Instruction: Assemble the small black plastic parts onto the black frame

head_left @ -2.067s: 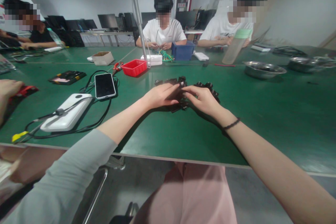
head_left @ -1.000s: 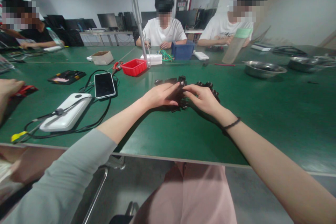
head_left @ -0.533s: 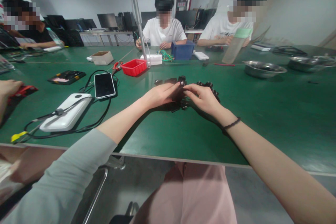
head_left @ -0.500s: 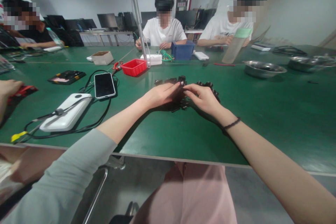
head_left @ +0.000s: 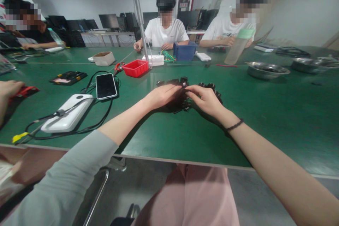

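Observation:
My left hand [head_left: 164, 95] and my right hand [head_left: 203, 99] meet fingertip to fingertip over a cluster of small black parts [head_left: 185, 104] on the green table. A small black piece [head_left: 183, 80] with a pale spot sticks up at the fingertips of both hands. The left fingers lie close together against it, while the right thumb and forefinger pinch at its near side. More black parts [head_left: 210, 86] show beyond the right hand. My fingers cover much of the cluster, so its exact kind cannot be made out.
A white power bank [head_left: 67, 114] with black cables and a phone [head_left: 106, 86] lie left. Beyond are a red tray [head_left: 135, 69], a blue bin [head_left: 184, 51], a metal pole [head_left: 138, 14] and metal bowls [head_left: 267, 74]. Another person's hand [head_left: 10, 88] is at far left; co-workers sit opposite.
My hands stay nearly in place at the black parts, with only a slight shift of the fingertips. The whole view has moved a touch.

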Demonstrator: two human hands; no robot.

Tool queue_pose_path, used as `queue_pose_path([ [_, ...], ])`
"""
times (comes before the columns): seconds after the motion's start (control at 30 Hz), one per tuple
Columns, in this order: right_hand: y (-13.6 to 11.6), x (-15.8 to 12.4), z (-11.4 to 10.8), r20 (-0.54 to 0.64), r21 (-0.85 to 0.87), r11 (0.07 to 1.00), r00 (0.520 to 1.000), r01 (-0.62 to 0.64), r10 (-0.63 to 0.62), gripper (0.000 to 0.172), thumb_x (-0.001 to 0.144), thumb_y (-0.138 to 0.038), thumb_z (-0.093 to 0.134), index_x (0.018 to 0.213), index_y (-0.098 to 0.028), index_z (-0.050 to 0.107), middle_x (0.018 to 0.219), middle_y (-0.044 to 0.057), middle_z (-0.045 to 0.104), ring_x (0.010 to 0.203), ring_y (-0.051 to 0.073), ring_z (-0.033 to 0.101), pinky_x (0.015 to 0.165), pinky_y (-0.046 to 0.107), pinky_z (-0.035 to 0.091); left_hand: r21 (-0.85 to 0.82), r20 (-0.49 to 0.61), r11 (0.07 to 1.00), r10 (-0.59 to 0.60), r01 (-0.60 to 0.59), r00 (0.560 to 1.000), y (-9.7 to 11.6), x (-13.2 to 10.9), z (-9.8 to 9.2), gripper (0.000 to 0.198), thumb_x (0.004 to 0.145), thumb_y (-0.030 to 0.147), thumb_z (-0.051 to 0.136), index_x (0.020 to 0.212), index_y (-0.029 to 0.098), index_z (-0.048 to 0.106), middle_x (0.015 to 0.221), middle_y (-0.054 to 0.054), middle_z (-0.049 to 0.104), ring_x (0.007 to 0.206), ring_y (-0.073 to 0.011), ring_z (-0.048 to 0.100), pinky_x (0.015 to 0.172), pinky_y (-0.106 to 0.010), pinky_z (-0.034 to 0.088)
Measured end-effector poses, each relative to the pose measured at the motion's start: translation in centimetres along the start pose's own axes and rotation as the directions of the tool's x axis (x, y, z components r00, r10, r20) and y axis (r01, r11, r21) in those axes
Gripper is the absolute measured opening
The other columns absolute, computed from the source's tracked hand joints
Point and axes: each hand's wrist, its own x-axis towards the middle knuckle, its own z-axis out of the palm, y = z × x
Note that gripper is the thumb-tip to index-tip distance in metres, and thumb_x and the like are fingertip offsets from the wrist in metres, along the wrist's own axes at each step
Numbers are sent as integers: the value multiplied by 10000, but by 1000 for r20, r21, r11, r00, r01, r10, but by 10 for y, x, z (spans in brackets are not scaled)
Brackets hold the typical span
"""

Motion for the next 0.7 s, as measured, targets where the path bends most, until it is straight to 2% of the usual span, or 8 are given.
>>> queue_pose_path([
  [0.27,0,0,-1,-8,-1,1000,1000,1,-1,224,916,-293,525,1026,-203,699,1028,70,760,919,249,713,841,371,564,20,-29,999,32,-31,999,0,0,1,359,969,171,415,1284,44,530,1118,-200,676,1076,-230,673,910,-368,592],
  [0.7,1,0,1,-15,49,999,1000,3,-2,223,917,-282,525,1021,-190,699,1037,73,758,930,245,712,871,371,558,29,-5,999,14,-14,1000,1,-1,1,377,962,161,431,1314,54,510,1142,-189,673,1093,-226,669,938,-372,582],
])
